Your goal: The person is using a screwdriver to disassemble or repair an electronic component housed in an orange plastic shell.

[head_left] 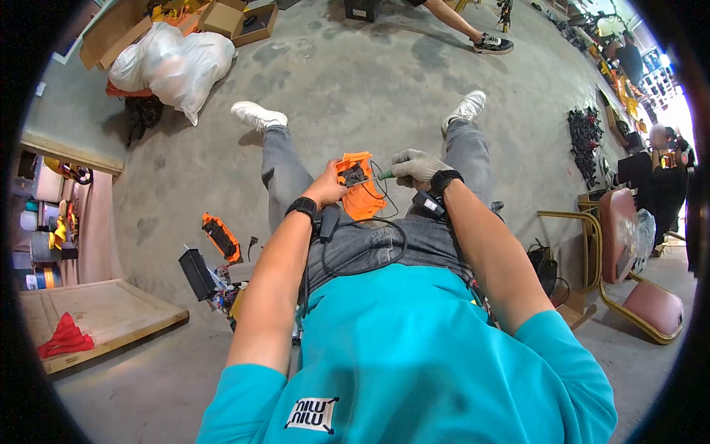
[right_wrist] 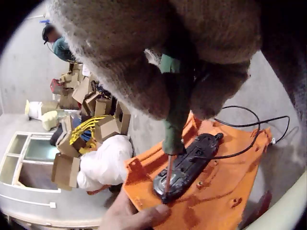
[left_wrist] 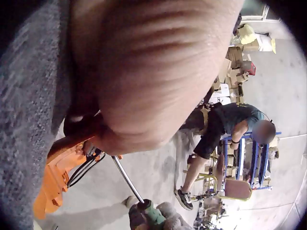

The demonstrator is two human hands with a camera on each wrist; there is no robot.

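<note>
My bare left hand point(head_left: 328, 186) grips an orange plastic cover point(head_left: 362, 206) by its edge, above my lap. In the right wrist view, the thumb of that hand lies on the cover beside a long black oval part point(right_wrist: 192, 163) fixed to its inside. A thin black cable runs from this part. My right hand point(head_left: 416, 169), in a knitted glove, holds a screwdriver point(right_wrist: 173, 132) by its green handle. The screwdriver's metal shaft points down at the near end of the black part, with its tip right at that end.
A second orange shell point(head_left: 234, 250) with a dark middle lies on the floor at left, near a black box-shaped part point(head_left: 196, 274). White bags point(head_left: 174, 70) and cardboard boxes point(head_left: 255, 26) are at the far left. A chair point(head_left: 651, 309) stands at right. Another person point(left_wrist: 211, 134) is ahead.
</note>
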